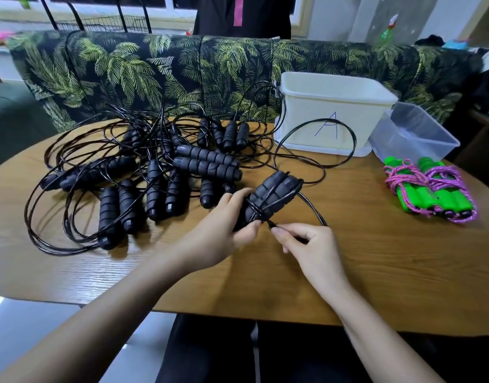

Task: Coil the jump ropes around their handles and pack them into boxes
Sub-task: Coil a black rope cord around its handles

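Hidden under left hand [224, 225]: lower end of black handle pair [273, 192]. Hidden inside right hand [312, 247] pinch: short stretch of cord [315, 211]. Untraceable in black rope tangle [99, 150]: cord-to-handle pairing. Out of sight: bottom of white box [320, 125].

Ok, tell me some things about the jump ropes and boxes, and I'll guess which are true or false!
1. The left hand holds two black handles with rope wound round them. True.
2. The right hand holds nothing. False: it pinches the black rope right beside the handles.
3. The white box has a B written on it. False: it is an A.
4. The green-handled ropes are inside the clear box. False: they lie on the table in front of it.
5. A tangled pile of black ropes lies on the table's left side. True.
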Action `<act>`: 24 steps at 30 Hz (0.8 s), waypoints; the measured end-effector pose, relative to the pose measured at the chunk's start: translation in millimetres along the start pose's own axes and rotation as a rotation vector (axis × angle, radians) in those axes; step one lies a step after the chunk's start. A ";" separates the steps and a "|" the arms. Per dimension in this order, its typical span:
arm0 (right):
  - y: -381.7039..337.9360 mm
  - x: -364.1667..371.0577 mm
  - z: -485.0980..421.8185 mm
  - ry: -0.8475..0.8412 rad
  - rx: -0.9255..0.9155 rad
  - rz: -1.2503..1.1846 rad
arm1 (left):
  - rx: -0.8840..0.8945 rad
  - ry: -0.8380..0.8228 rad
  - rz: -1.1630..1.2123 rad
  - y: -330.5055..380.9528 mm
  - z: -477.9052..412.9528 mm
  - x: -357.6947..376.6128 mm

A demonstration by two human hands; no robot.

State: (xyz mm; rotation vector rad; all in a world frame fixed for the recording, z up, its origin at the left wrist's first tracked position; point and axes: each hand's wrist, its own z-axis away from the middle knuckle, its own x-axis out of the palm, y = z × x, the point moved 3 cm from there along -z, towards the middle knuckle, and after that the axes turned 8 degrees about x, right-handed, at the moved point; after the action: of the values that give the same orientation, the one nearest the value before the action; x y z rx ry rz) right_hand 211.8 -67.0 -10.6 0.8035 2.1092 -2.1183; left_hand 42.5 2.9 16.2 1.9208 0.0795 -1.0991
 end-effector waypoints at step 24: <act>25.0 -52.4 -32.1 -0.030 -0.752 0.937 | 0.099 0.284 -0.339 -6.0 -11.6 -45.3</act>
State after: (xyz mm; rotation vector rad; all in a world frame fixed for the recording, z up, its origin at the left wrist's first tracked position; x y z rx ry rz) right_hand 277.1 -55.4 -11.4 1.2429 1.7262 -0.7933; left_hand 20.1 30.6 47.1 2.1960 0.5341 -1.0526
